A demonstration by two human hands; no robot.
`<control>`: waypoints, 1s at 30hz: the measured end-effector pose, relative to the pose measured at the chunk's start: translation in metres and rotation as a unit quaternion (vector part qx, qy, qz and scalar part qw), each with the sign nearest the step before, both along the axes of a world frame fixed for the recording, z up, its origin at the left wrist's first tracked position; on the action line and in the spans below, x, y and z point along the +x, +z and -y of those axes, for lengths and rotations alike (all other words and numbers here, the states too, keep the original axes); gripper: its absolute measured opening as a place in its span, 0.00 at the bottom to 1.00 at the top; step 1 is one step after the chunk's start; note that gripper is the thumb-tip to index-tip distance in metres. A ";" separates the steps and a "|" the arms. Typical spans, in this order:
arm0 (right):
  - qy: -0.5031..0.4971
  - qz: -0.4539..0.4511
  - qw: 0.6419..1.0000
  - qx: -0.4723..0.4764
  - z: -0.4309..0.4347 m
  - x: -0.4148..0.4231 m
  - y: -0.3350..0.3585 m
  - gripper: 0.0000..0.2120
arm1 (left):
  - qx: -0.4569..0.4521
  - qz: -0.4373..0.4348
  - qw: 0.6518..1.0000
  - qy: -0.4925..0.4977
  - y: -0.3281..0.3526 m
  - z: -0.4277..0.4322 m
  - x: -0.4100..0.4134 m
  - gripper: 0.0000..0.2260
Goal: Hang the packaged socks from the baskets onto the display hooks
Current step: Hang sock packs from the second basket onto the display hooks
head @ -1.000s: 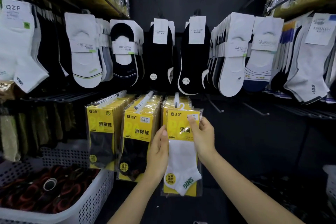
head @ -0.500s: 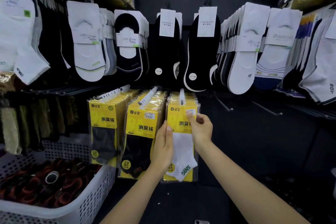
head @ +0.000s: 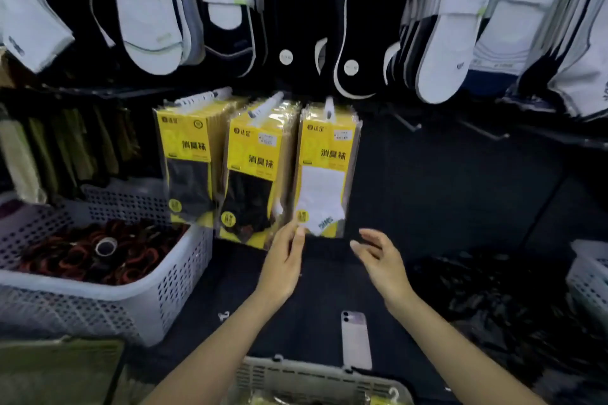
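Observation:
Three stacks of yellow sock packs hang on display hooks at the centre. The right stack's front pack (head: 325,174) shows a white sock and hangs from a white hook (head: 329,107). My left hand (head: 284,263) is just below it, fingertips touching its bottom left corner, holding nothing. My right hand (head: 381,260) is open and apart from the pack, lower right of it. A grey basket (head: 316,375) with yellow packs inside sits at the bottom edge, between my forearms.
A white basket (head: 177,276) of dark red and black items stands at the left. A phone (head: 355,339) lies on the dark surface by the grey basket. Unpackaged socks hang in rows above. Bare hooks (head: 408,123) stick out right of the yellow packs. Another white basket (head: 589,276) is at the right edge.
Both hands have let go of the white-sock pack, which now hangs on the hook, and have dropped below it. The view has tilted down, showing the grey basket and phone.

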State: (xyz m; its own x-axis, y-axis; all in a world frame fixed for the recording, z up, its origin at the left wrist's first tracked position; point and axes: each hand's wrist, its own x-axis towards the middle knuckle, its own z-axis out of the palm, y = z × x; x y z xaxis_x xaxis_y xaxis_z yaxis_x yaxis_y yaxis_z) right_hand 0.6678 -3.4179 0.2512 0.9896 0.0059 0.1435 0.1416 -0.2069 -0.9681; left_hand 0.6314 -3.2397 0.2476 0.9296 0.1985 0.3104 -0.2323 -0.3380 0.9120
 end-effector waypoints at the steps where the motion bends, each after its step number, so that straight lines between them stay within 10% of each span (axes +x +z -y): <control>1: 0.008 -0.039 0.999 -0.022 0.011 -0.014 -0.026 0.14 | -0.003 -0.036 0.999 -0.001 -0.021 0.000 -0.014 0.18; 10: -0.048 -0.299 0.940 -0.159 0.090 -0.114 -0.195 0.20 | -0.005 -0.311 0.950 -0.036 -0.193 0.034 -0.136 0.23; 15: -0.102 -0.247 0.937 -0.227 0.117 -0.117 -0.216 0.10 | -0.002 -0.378 0.923 -0.073 -0.224 0.070 -0.145 0.18; 19: -0.094 -0.298 0.932 -0.182 0.132 -0.118 -0.226 0.23 | -0.044 -0.411 0.900 -0.139 -0.225 0.108 -0.123 0.11; 24: -0.103 -0.270 0.947 -0.140 0.131 -0.119 -0.233 0.16 | -0.004 -0.474 0.865 -0.166 -0.235 0.136 -0.097 0.28; 30: -0.087 -0.156 0.981 -0.083 0.114 -0.115 -0.203 0.06 | -0.118 -0.354 0.919 -0.128 -0.213 0.144 -0.088 0.13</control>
